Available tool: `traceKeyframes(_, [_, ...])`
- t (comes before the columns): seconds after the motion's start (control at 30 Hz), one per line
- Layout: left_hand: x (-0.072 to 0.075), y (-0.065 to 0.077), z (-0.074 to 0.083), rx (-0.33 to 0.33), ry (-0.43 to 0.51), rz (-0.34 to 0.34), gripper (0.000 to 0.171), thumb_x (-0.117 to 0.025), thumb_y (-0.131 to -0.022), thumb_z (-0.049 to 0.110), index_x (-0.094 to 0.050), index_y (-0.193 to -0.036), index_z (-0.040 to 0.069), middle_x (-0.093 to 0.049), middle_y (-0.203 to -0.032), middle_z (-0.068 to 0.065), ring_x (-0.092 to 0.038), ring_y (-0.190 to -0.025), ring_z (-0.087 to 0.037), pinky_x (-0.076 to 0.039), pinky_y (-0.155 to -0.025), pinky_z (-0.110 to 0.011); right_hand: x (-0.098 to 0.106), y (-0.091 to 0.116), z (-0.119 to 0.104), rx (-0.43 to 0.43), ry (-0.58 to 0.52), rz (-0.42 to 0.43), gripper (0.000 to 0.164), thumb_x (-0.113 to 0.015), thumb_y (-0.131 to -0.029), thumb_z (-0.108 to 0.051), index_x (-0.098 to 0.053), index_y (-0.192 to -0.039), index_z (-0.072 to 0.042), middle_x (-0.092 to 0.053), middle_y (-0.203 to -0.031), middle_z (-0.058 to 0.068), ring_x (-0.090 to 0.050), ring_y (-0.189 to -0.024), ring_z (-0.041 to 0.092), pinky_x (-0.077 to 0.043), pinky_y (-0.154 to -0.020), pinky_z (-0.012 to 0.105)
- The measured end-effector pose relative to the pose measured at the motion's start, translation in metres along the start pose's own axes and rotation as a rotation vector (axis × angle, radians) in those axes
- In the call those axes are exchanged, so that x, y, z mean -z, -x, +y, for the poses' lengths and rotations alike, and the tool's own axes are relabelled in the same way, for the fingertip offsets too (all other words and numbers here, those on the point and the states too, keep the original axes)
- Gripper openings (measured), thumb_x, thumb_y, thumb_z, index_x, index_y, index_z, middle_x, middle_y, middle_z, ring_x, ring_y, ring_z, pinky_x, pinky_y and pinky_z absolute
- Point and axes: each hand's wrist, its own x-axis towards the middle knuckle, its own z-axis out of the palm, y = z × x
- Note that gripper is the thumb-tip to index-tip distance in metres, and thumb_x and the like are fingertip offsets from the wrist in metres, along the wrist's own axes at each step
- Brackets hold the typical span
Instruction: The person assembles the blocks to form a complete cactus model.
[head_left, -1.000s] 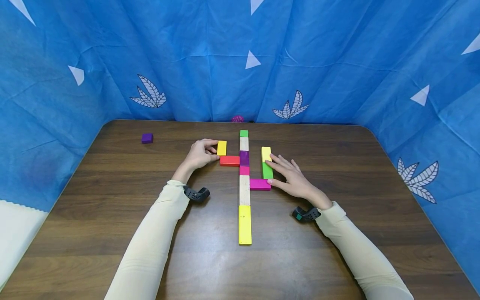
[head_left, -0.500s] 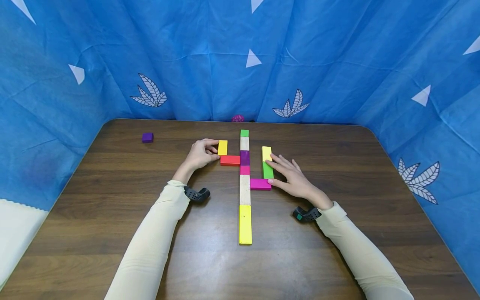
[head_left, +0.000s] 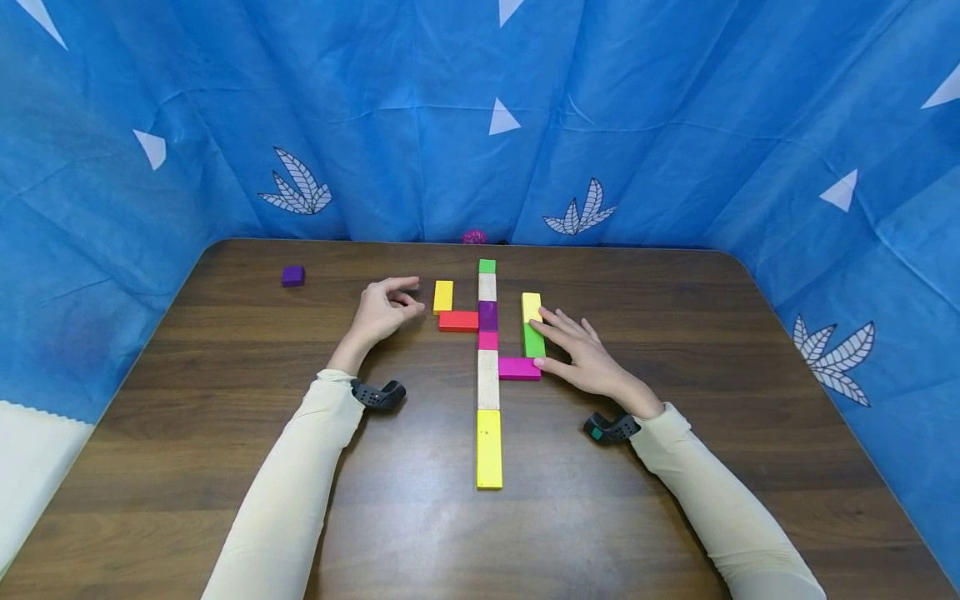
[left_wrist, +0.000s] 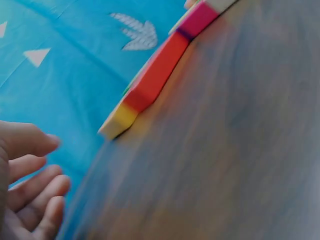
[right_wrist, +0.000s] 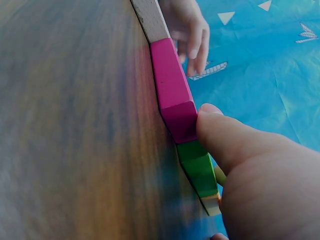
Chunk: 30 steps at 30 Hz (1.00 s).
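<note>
Just left of a small yellow block [head_left: 443, 296], my left hand [head_left: 378, 312] hovers with thumb and forefinger a little apart and nothing between them. That block stands against the far side of a red block [head_left: 458, 322], which joins the left of a straight column of blocks. Across the column, my right hand [head_left: 581, 354] rests with spread fingers. Its thumb [right_wrist: 220, 127] touches the end of a magenta block [right_wrist: 172, 82]. The other fingertips lie along a green block [head_left: 534, 340] and the yellow block [head_left: 531, 306] beyond it.
From near to far the column has a long yellow block [head_left: 489, 450], a whitish one [head_left: 488, 379], pink [head_left: 488, 341], purple [head_left: 487, 317], another whitish one [head_left: 487, 287] and a green end [head_left: 487, 267]. A loose purple block [head_left: 293, 276] lies far left. Blue curtain [head_left: 420, 125] surrounds the table.
My left hand has let go of the small yellow block and drawn away to the left. That block stays against the red one. The right hand has not moved.
</note>
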Motion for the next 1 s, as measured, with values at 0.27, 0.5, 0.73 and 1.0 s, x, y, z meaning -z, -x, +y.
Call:
traceKeyframes(0.27, [0.047, -0.001, -0.011, -0.068, 0.009, 0.501, 0.034, -0.075, -0.081, 0.005, -0.069, -0.113, -0.004, -0.059, -0.108, -0.022, -0.056, -0.084, -0.018, -0.043, -0.076, -0.015, 0.001, 0.0, 0.0, -0.006, -0.002, -0.003, 0.065, -0.062, -0.095, -0.037, -0.037, -0.152, -0.02, -0.021, -0.164, 0.005, -0.013, -0.152, 0.033, 0.001, -0.118, 0.065])
traceKeyframes(0.5, [0.089, 0.001, -0.027, 0.219, -0.059, 0.703, 0.053, -0.074, -0.085, 0.021, -0.056, -0.134, 0.012, -0.037, -0.133, -0.01, -0.041, -0.123, -0.025, -0.033, -0.105, -0.034, -0.001, -0.001, 0.0, 0.002, 0.0, -0.001, 0.065, -0.062, -0.095, -0.037, -0.037, -0.152, -0.02, -0.021, -0.164, 0.005, -0.013, -0.152, 0.033, 0.001, -0.118, 0.064])
traceKeyframes(0.73, [0.113, 0.012, -0.05, 0.383, -0.05, 0.617, 0.066, -0.072, -0.087, 0.028, -0.044, -0.146, 0.017, -0.031, -0.148, -0.007, -0.039, -0.126, -0.021, -0.037, -0.102, -0.029, 0.0, -0.001, 0.0, 0.001, -0.002, -0.003, 0.066, -0.062, -0.095, -0.038, -0.037, -0.152, -0.02, -0.021, -0.164, 0.005, -0.013, -0.152, 0.034, 0.001, -0.118, 0.064])
traceKeyframes(1.0, [0.116, 0.014, -0.056, 0.375, -0.121, 0.488, 0.077, -0.072, -0.088, 0.031, -0.034, -0.153, 0.015, -0.029, -0.153, -0.011, -0.04, -0.13, -0.028, -0.036, -0.108, -0.039, 0.001, -0.001, 0.0, 0.003, 0.003, 0.003, 0.065, -0.062, -0.095, -0.037, -0.037, -0.152, -0.019, -0.021, -0.163, 0.006, -0.013, -0.151, 0.034, 0.001, -0.118, 0.065])
